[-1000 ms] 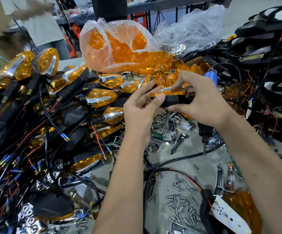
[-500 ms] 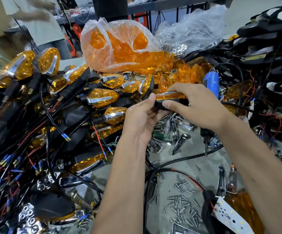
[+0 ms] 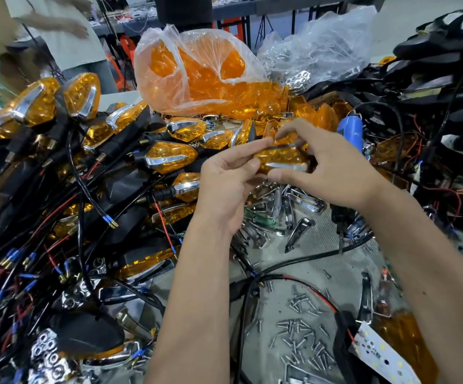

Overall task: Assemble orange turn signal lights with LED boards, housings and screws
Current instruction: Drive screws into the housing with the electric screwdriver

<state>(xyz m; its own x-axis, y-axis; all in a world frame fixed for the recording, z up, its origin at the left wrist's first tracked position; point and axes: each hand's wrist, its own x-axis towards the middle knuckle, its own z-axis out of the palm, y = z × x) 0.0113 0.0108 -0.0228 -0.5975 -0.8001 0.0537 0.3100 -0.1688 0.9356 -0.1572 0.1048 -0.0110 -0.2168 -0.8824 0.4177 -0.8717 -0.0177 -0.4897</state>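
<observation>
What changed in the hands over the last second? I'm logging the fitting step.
The turn signal light has been turned: its black housing faced the camera before, now the orange lens and chrome strip do. The left hand and right hand kept hold of it throughout. The loose screws and LED board stayed put.

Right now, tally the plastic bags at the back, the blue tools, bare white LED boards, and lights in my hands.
Plastic bags: 2, the orange lens bag and the clear bag
Blue tool: 1
LED board: 1
Turn signal light, pinched by left hand and right hand: 1
Total: 5
</observation>
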